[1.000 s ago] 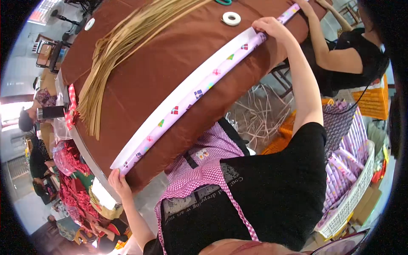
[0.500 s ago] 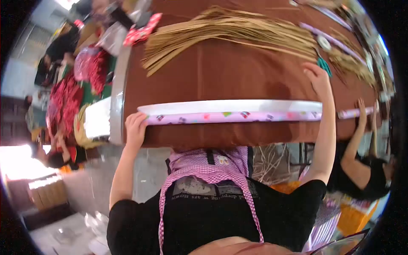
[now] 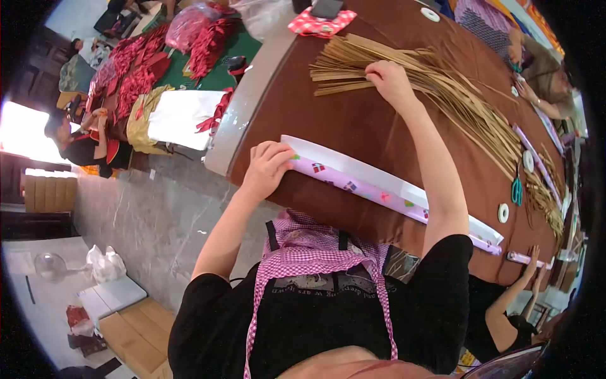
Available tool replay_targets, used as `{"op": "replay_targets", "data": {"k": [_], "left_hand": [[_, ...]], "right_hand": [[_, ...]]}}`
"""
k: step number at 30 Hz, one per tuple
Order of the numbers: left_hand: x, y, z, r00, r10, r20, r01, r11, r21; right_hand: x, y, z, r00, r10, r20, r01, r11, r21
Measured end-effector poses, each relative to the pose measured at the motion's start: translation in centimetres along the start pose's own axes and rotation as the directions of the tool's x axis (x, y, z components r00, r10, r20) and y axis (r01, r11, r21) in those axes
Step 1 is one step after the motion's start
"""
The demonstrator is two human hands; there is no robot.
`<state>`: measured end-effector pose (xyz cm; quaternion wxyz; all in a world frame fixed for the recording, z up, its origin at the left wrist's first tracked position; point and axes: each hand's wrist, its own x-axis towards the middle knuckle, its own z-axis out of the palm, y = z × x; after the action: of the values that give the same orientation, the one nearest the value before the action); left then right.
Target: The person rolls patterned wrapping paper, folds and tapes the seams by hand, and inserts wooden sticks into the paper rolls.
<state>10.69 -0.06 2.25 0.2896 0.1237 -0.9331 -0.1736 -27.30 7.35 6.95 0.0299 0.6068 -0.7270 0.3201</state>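
A long strip of pink patterned paper (image 3: 363, 191), partly folded over so its white inside shows, lies along the near side of the brown-covered table. My left hand (image 3: 267, 167) is closed on its left end. Beyond it, a loose bundle of tan, flat dried strips (image 3: 467, 104) fans out across the table. My right hand (image 3: 392, 83) is over the bundle's left part, fingers curled in a pinch at one of the strips; the exact fingertip contact is partly hidden. My right forearm crosses above the paper and covers part of it.
Green-handled scissors (image 3: 517, 189) and a white tape roll (image 3: 503, 213) lie at the right. A red checked cloth (image 3: 322, 23) is at the far left corner. Co-workers' hands (image 3: 533, 260) hold another pink roll nearby. Red bundles (image 3: 142, 76) cover a side table.
My right hand has left the paper's right side and swung left over the dried strips. My left hand stays on the paper's left end. The camera view has turned, so the table appears slanted.
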Motion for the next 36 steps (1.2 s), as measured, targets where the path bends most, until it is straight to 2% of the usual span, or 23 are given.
{"op": "replay_targets", "data": {"k": [2,6,16,19,21,22,24,25,26,27,28,30,36], "left_hand": [[0.1,0.1,-0.2,1.000,0.004,0.022,-0.004,1.000,-0.022],[0.1,0.1,-0.3,1.000,-0.010,0.017,0.011,0.998,-0.055],[0.3,0.0,-0.3,1.000,-0.024,0.017,0.025,0.996,-0.088],[0.2,0.1,-0.4,1.000,-0.016,0.013,0.017,0.997,-0.078],[0.3,0.2,-0.4,1.000,-0.024,0.015,0.025,0.997,-0.079],[0.4,0.2,-0.4,1.000,-0.017,0.016,0.018,0.996,-0.083],[0.4,0.2,-0.4,1.000,-0.007,0.004,0.008,0.998,-0.062],[0.4,0.2,-0.4,1.000,-0.001,0.006,0.001,0.998,-0.068],[0.4,0.2,-0.4,1.000,-0.008,0.009,0.008,0.998,-0.068],[0.5,0.2,-0.4,1.000,-0.013,0.010,0.014,0.998,-0.067],[0.5,0.3,-0.4,1.000,-0.004,0.012,0.005,0.997,-0.074],[0.5,0.4,-0.5,1.000,-0.015,0.005,0.016,0.997,-0.081],[0.6,0.5,-0.5,1.000,-0.020,0.007,0.021,0.997,-0.077]], "right_hand": [[1.4,-0.6,2.4,0.991,-0.124,-0.046,0.113,0.974,-0.196],[2.1,-1.0,5.1,0.994,-0.102,-0.025,0.084,0.913,-0.399],[2.3,0.0,4.4,0.995,-0.096,0.024,0.098,0.918,-0.384],[2.5,-0.3,3.3,0.998,-0.045,0.036,0.054,0.950,-0.308],[2.6,-0.8,2.2,0.987,-0.133,-0.089,0.111,0.970,-0.216],[2.5,-1.1,1.7,0.987,-0.129,-0.092,0.106,0.969,-0.222],[2.1,-1.6,0.8,0.994,0.033,-0.109,-0.040,0.997,-0.062],[1.8,-1.8,0.3,0.993,0.040,-0.112,-0.047,0.997,-0.067],[1.5,-1.9,-0.2,0.982,0.179,-0.057,-0.174,0.981,0.085],[1.1,-2.0,-0.6,0.952,0.306,0.014,-0.301,0.926,0.227],[0.7,-1.9,-1.0,0.950,0.313,0.007,-0.306,0.926,0.221],[0.0,-1.7,-1.7,0.917,0.385,0.107,-0.384,0.774,0.503],[-1.0,-2.2,-2.6,0.938,0.345,0.041,-0.307,0.768,0.563]]}}
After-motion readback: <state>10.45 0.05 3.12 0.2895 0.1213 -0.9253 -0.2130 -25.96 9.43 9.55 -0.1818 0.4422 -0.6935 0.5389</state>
